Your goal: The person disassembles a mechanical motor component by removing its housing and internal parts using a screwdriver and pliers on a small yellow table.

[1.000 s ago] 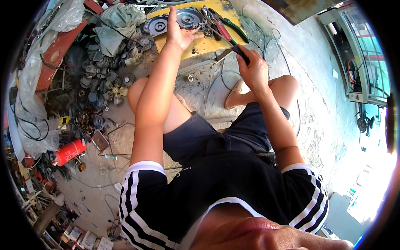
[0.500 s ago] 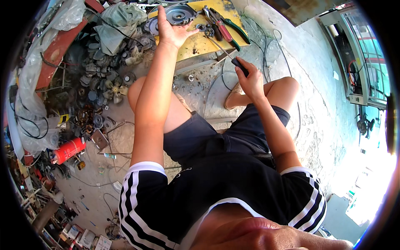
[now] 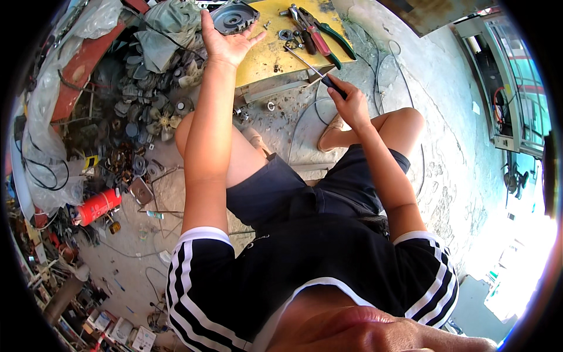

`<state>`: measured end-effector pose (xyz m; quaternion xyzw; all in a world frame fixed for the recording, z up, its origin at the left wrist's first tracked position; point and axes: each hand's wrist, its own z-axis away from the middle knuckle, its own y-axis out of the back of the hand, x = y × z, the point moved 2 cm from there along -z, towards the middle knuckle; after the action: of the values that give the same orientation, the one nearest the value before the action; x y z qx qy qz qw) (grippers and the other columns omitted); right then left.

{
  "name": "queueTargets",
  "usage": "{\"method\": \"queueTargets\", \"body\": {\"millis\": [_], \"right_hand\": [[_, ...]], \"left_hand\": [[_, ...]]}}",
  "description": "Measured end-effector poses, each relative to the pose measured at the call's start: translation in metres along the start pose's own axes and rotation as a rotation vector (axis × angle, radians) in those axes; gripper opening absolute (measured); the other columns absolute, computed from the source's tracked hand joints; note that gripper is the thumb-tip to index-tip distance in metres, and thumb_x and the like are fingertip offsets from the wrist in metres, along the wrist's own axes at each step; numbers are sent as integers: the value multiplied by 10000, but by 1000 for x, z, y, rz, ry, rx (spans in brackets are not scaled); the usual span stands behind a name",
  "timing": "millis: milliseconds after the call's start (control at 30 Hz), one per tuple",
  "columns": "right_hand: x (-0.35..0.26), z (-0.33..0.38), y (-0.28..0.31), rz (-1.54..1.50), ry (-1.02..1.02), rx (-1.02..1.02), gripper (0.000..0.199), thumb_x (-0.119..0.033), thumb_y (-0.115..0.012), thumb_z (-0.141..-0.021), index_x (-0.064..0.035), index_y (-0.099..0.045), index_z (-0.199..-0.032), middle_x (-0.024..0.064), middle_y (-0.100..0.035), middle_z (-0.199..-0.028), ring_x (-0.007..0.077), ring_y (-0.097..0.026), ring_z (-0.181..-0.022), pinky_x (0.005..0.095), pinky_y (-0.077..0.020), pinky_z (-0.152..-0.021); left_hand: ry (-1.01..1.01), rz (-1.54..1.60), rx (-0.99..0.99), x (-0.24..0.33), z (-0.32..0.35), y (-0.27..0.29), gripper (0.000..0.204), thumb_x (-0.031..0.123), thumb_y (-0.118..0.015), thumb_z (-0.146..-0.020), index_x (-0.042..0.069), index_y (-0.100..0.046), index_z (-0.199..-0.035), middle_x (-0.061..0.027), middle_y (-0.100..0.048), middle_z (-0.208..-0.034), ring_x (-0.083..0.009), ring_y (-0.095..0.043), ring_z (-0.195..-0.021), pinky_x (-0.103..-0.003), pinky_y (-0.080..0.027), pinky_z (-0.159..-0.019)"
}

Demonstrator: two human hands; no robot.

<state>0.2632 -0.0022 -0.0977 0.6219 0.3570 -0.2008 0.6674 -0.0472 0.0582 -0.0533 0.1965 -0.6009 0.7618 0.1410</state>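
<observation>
My left hand is palm up at the far left of the yellow-topped work surface. Its thumb and outer fingers are spread around a round grey metal housing, while the other fingers are hidden behind it. My right hand grips a screwdriver by its dark handle. The thin shaft points up and left, its tip by some small dark parts and a ring-shaped part. Beside these lie green-handled pliers and a tool with a red handle.
Greasy metal parts and plastic sheeting are piled on the left, with a red cylinder nearer me. Cables trail over the floor beyond my right hand. A metal-framed cabinet stands at the right.
My left hand and the round housing have shifted left together, uncovering a small screw-like piece on the yellow top. My right hand has moved slightly left with the screwdriver.
</observation>
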Motion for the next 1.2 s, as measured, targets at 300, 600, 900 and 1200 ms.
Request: {"method": "queueTargets", "body": {"millis": [300, 600, 900, 1200], "right_hand": [[7, -4, -1, 55, 47, -19, 374, -176, -665, -902, -196, -643, -1275, 129, -677, -962, 248, -662, -838, 331, -497, -778], [-6, -2, 4, 127, 145, 52, 375, -155, -658, -890, -193, -646, -1263, 126, -666, -975, 310, -646, -862, 360, -495, -770], [4, -7, 4, 63, 168, -25, 353, -171, -667, -878, -203, -669, -1229, 108, -673, -978, 327, -641, -889, 385, -501, -785], [15, -41, 12, 11, 306, -272, 371, -117, -669, -867, -179, -664, -1233, 120, -671, -981, 318, -633, -900, 381, -493, -787]], "left_hand": [[79, -50, -81, -17, 3, -2, 832, 673, -589, -829, 136, -378, -1429, -130, -407, -1446, -432, -351, -1359, -760, -123, -1082], [238, -156, -48, -53, -26, -20, 786, 791, -429, -822, 156, -592, -1257, -99, -597, -1311, -374, -499, -1252, -768, -134, -1040], [239, -125, -106, -61, -35, -23, 717, 773, -411, -846, 181, -632, -1186, -73, -649, -1231, -337, -545, -1199, -737, -169, -1046], [255, -92, -86, -58, -37, -17, 744, 790, -430, -819, 192, -616, -1222, -84, -628, -1265, -353, -502, -1253, -750, -124, -1052]]}}
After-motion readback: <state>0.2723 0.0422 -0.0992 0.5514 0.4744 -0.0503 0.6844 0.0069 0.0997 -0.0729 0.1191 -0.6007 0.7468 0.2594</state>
